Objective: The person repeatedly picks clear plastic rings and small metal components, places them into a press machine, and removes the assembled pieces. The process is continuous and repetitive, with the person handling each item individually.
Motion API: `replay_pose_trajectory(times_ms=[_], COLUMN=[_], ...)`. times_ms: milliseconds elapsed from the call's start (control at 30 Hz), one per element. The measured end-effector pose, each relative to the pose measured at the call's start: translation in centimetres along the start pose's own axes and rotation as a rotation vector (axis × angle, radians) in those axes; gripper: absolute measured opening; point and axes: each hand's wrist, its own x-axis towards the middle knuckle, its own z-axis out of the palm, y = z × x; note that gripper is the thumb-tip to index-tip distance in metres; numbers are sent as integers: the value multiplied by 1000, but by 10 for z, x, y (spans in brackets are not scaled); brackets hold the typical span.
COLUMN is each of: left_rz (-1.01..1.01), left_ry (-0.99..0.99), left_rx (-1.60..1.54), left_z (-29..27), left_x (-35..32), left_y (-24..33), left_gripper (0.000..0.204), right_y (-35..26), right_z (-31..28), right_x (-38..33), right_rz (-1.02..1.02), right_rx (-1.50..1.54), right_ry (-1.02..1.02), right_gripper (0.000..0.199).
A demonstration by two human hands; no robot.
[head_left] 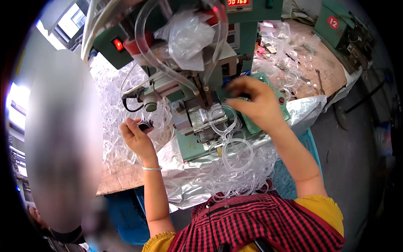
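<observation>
A green bench machine (191, 145) stands before me, with a metal clamp block (200, 117) under its narrow jaws (204, 97). Clear plastic eyeglass frames (237, 169) hang at the right side of the block, one round rim close to the jaws. My right hand (258, 103) is right of the jaws, thumb and fingers apart, its dark fingertips smeared by motion; nothing shows between them. Left of the machine, my left hand (136, 136) is closed, fingers curled by a small dark piece, perhaps a finger cover; whether it holds anything else is hidden.
Heaps of clear frames (115, 105) lie on the table at left and on the foil (180, 176) in front. A green tray (275, 98) stands right of the machine, a blue basket (310, 145) below it. Another green machine (336, 25) is at far right. A blurred oval covers the left side.
</observation>
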Motion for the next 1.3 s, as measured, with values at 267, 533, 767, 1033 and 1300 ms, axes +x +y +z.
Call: replay_pose_trajectory(times_ms=[267, 533, 767, 1033, 1300], left_rz=[-76, 511, 1099, 1392, 1134], left_ry=[-57, -249, -729, -718, -596], left_rx=[-463, -354, 333, 157, 161], left_z=[-29, 44, 33, 61, 46], left_x=[-33, 0, -41, -55, -78], left_y=[11, 106, 108, 77, 70], left_gripper=[8, 6, 17, 32, 25], right_y=[3, -6, -6, 80, 80], right_z=[32, 45, -1, -76, -37], right_x=[1, 3, -20, -63, -50], right_rz=[119, 208, 49, 132, -57], right_rx=[126, 561, 105, -367, -1124], right_ry=[35, 41, -46, 421, 280], right_gripper=[51, 56, 48, 38, 14])
